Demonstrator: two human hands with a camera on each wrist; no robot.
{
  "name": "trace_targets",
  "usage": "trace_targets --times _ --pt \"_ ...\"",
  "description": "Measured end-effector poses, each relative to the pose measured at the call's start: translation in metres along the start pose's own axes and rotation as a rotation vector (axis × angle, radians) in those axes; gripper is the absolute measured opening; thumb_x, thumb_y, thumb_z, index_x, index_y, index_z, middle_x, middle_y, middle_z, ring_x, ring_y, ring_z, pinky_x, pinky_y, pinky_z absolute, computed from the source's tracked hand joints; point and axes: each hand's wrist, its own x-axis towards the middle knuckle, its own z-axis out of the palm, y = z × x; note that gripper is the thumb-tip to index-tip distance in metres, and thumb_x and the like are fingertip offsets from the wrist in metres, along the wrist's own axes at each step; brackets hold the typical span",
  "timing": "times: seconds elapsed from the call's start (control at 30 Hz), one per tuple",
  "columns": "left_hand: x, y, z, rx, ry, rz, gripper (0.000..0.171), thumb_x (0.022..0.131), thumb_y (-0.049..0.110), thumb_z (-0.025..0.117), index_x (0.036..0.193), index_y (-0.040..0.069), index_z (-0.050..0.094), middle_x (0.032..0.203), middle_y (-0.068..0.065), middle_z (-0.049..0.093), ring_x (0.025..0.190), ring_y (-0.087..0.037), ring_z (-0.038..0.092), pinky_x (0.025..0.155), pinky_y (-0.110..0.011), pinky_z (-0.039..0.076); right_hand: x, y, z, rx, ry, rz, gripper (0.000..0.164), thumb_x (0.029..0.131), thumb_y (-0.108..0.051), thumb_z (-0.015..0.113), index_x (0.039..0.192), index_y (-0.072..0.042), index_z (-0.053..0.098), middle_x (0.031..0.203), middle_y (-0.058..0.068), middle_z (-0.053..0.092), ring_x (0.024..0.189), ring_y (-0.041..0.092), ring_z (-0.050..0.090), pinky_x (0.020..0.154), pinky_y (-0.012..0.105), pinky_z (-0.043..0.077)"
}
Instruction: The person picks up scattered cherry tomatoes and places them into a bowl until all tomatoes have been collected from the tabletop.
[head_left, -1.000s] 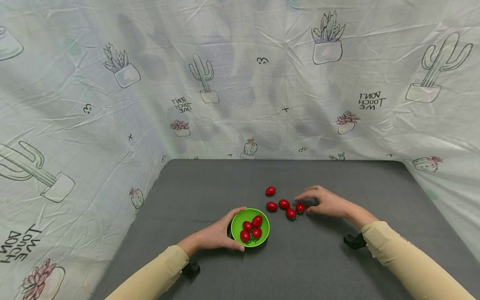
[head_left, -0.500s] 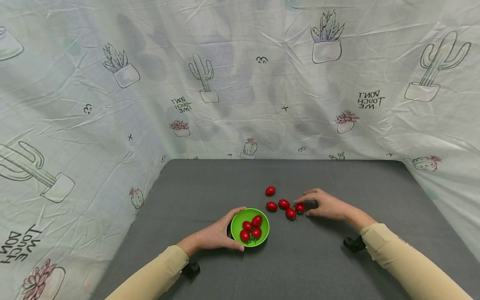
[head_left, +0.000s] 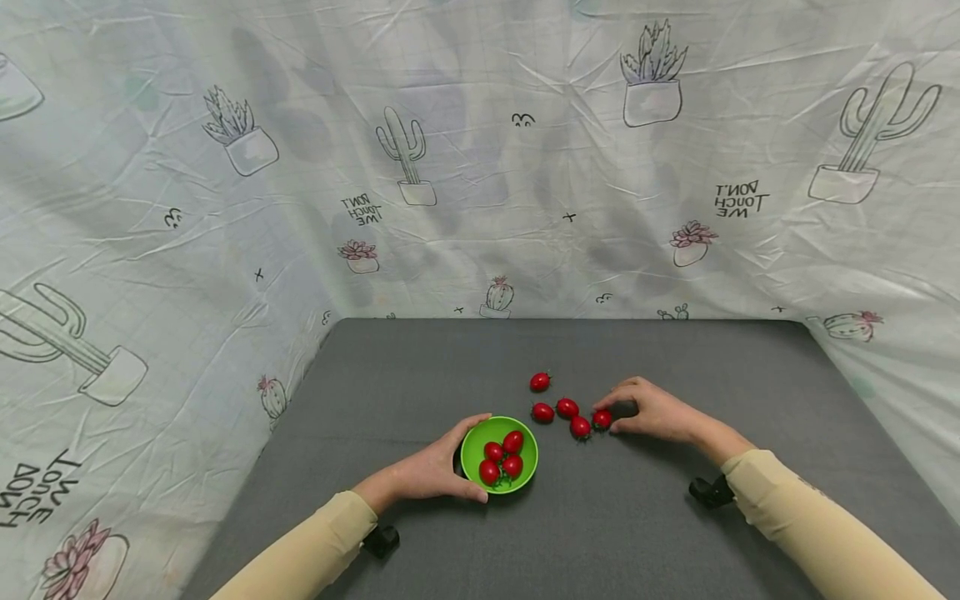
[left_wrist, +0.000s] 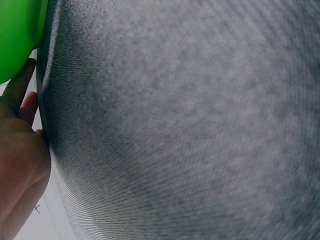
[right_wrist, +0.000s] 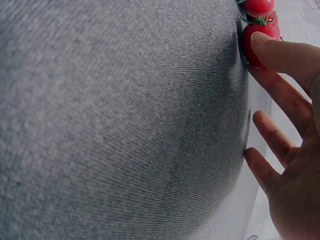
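My left hand holds a green bowl from its left side, thumb along the near edge and fingers round the far side. Several red cherry tomatoes with green stems lie inside it. In the left wrist view the bowl shows only in part, at the upper left corner. My right hand pinches a cherry tomato at the right end of the group. The right wrist view has the thumb pressed on this cherry tomato, with a finger behind it and the other fingers spread.
Several more cherry tomatoes lie loose between the bowl and my right hand, one farther back than the others. All rests on a dark grey cloth-covered table. A white curtain printed with cacti hangs behind and at the sides.
My right hand has lowered onto the rightmost cherry tomato and closed thumb and finger on it, shifting it slightly. The left hand and bowl have stayed in place.
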Motion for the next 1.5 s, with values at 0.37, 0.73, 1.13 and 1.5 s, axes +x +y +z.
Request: trace_targets --times 0.37,0.73,1.13,1.5 --pt "0.002 -0.002 -0.004 0.0 -0.008 0.006 0.11 0.082 0.036 0.088 0.164 0.025 0.016 0.157 0.009 0.034 0.143 -0.012 0.035 0.116 -0.046 0.028 0.001 0.003 0.002 0.007 0.029 -0.025 0.033 0.091 -0.029 0.081 0.123 -0.023 0.075 0.127 0.002 0.064 0.127 0.036 0.047 0.099 0.062 0.041" --pt "0.004 -0.004 -0.009 0.003 -0.01 0.005 0.11 0.081 0.039 0.089 0.164 0.027 0.017 0.157 0.01 0.034 0.143 -0.011 0.034 0.116 -0.046 0.028 0.002 0.002 0.003 0.025 0.05 -0.019 0.029 0.092 -0.031 0.08 0.12 -0.025 0.076 0.124 -0.001 0.065 0.125 0.032 0.048 0.098 0.058 0.042" --pt "0.008 -0.007 -0.014 0.013 -0.014 0.009 0.109 0.082 0.038 0.089 0.164 0.029 0.017 0.157 0.008 0.034 0.144 -0.013 0.034 0.116 -0.047 0.028 0.005 0.003 0.002 0.021 0.09 -0.018 0.025 0.092 -0.028 0.08 0.117 -0.025 0.077 0.119 -0.006 0.068 0.119 0.027 0.051 0.094 0.051 0.046" --pt "0.01 -0.006 -0.015 0.008 -0.012 0.005 0.109 0.082 0.039 0.088 0.164 0.029 0.018 0.157 0.007 0.034 0.143 -0.013 0.035 0.116 -0.046 0.029 0.005 -0.004 -0.007 0.034 0.126 -0.001 0.025 0.092 -0.03 0.079 0.117 -0.029 0.077 0.115 -0.011 0.068 0.119 0.025 0.05 0.094 0.052 0.046"
